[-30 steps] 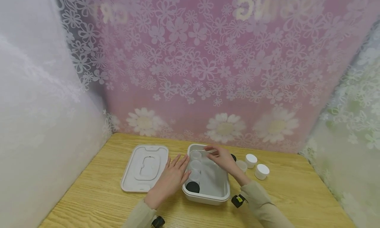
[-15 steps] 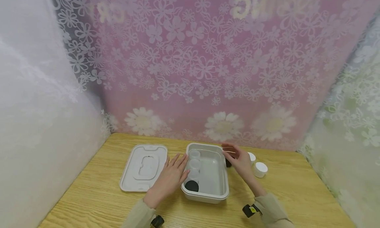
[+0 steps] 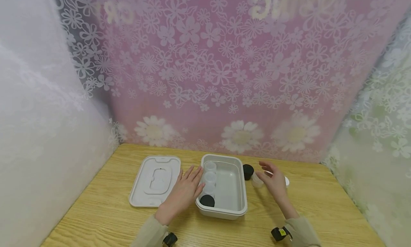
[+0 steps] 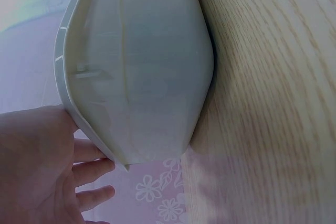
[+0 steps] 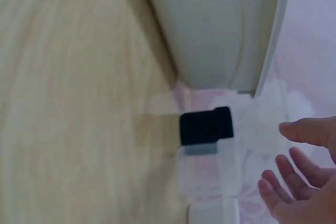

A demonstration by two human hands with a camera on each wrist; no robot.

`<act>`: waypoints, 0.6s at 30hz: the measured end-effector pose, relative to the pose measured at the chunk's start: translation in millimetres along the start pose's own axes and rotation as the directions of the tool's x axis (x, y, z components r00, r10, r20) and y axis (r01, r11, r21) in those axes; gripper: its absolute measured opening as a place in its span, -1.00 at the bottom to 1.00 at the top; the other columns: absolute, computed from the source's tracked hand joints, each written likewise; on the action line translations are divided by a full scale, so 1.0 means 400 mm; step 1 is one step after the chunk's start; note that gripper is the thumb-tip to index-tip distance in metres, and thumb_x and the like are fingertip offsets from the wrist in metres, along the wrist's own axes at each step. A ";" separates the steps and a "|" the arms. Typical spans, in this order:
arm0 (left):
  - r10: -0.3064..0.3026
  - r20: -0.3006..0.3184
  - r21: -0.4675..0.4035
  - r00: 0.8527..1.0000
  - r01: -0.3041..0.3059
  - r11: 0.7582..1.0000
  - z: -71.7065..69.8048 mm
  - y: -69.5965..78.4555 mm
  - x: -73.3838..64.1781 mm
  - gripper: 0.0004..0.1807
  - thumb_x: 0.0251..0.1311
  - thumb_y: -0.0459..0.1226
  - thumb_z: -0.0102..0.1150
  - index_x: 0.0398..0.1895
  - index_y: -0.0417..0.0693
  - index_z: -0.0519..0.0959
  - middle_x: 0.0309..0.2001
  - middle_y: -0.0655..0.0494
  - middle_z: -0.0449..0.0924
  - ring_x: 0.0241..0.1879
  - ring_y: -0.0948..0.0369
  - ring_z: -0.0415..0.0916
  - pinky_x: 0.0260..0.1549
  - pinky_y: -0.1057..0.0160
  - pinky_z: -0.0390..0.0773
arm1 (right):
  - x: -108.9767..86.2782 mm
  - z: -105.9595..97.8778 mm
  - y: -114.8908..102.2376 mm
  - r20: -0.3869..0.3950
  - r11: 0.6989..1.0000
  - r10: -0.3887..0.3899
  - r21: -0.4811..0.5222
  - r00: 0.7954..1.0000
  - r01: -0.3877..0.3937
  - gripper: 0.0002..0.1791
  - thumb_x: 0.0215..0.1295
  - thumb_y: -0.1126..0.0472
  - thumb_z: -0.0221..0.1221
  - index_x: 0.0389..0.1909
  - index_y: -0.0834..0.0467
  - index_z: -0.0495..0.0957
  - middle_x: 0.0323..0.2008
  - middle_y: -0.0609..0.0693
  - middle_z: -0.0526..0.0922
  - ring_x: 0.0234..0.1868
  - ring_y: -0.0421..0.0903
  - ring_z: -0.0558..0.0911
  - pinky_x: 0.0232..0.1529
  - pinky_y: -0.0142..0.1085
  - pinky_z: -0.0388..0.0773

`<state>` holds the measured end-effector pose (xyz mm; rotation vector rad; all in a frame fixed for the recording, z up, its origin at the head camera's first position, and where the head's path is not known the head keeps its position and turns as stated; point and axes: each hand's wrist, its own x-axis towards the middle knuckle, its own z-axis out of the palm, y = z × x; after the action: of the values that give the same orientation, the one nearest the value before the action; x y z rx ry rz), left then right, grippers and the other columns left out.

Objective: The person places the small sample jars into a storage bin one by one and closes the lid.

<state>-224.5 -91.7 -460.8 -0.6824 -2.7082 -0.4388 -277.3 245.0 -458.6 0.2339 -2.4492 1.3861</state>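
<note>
My left hand [image 3: 183, 191] lies with fingers spread along the left rim of a white plastic box [image 3: 221, 215]. In the left wrist view, its fingertips are at the rim of the box [image 4: 152, 72]. Inside, along the left wall, are several clear jars [image 3: 210, 177] in a row and a black jar [image 3: 207, 200] at the near end. My right hand [image 3: 275, 182] hovers with parted fingers over a clear jar [image 3: 257, 180] right of the box, holding nothing. The right wrist view shows a gap between the fingers and that clear jar [image 5: 207, 171].
Another black jar [image 3: 248, 171] stands against the box's right side. A white jar [image 3: 287, 182] shows partly behind my right hand. The box's lid [image 3: 160, 200] lies flat on the wooden table [image 3: 106, 211] at left. A floral curtain [image 3: 192, 97] hangs behind.
My right hand has moved right, from over the far end of the box, past its right rim, to the jars outside. The left hand has stayed on the rim.
</note>
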 end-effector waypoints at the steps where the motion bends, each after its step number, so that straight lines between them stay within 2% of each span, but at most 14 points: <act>1: -0.001 0.001 0.002 1.000 0.001 1.000 -0.001 0.000 0.000 -0.40 0.54 -0.06 -0.01 0.50 -0.19 0.32 0.48 -0.09 0.31 0.51 -0.12 0.15 0.40 -0.35 0.10 | -0.001 -0.002 0.007 0.008 1.000 0.017 -0.011 1.000 -0.017 -0.48 0.35 0.32 0.31 0.29 0.37 0.47 0.24 0.34 0.53 0.25 0.28 0.52 0.25 0.04 0.48; 6: -0.014 0.014 0.004 1.000 0.014 1.000 -0.003 0.002 0.001 -0.40 0.55 -0.06 -0.04 0.52 -0.18 0.30 0.48 -0.08 0.31 0.51 -0.11 0.15 0.40 -0.33 0.10 | -0.008 -0.006 0.033 0.059 0.993 0.085 -0.084 0.995 -0.080 -0.42 0.32 0.34 0.32 0.32 0.42 0.42 0.28 0.38 0.48 0.28 0.33 0.48 0.27 0.10 0.46; 10: -0.016 0.018 -0.001 1.000 0.016 1.000 -0.002 0.001 0.003 -0.40 0.55 -0.07 -0.03 0.51 -0.18 0.31 0.48 -0.08 0.31 0.51 -0.11 0.15 0.41 -0.32 0.10 | -0.012 -0.007 0.047 0.115 0.981 0.145 -0.142 0.983 -0.128 -0.35 0.31 0.30 0.34 0.36 0.43 0.37 0.30 0.41 0.45 0.29 0.36 0.47 0.26 0.10 0.48; 14: -0.014 0.020 -0.001 1.000 0.014 1.000 -0.001 0.000 0.002 -0.40 0.55 -0.06 -0.02 0.51 -0.18 0.31 0.48 -0.08 0.31 0.51 -0.12 0.15 0.41 -0.33 0.10 | -0.016 -0.005 0.058 0.153 0.970 0.196 -0.173 0.969 -0.169 -0.32 0.31 0.26 0.34 0.37 0.44 0.35 0.27 0.45 0.45 0.23 0.37 0.51 0.16 0.08 0.56; 18: -0.013 0.020 0.000 1.000 0.013 1.000 0.000 -0.001 0.001 -0.39 0.55 -0.05 -0.03 0.52 -0.17 0.30 0.49 -0.08 0.30 0.51 -0.11 0.15 0.41 -0.34 0.09 | -0.017 -0.004 0.059 0.149 0.970 0.200 -0.169 0.968 -0.174 -0.34 0.30 0.30 0.34 0.34 0.47 0.37 0.20 0.49 0.48 0.15 0.38 0.57 0.04 0.01 0.64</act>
<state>-225.1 -91.8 -460.6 -0.6727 -2.7332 -0.4370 -277.6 258.6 -479.1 0.0846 -2.7635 1.2859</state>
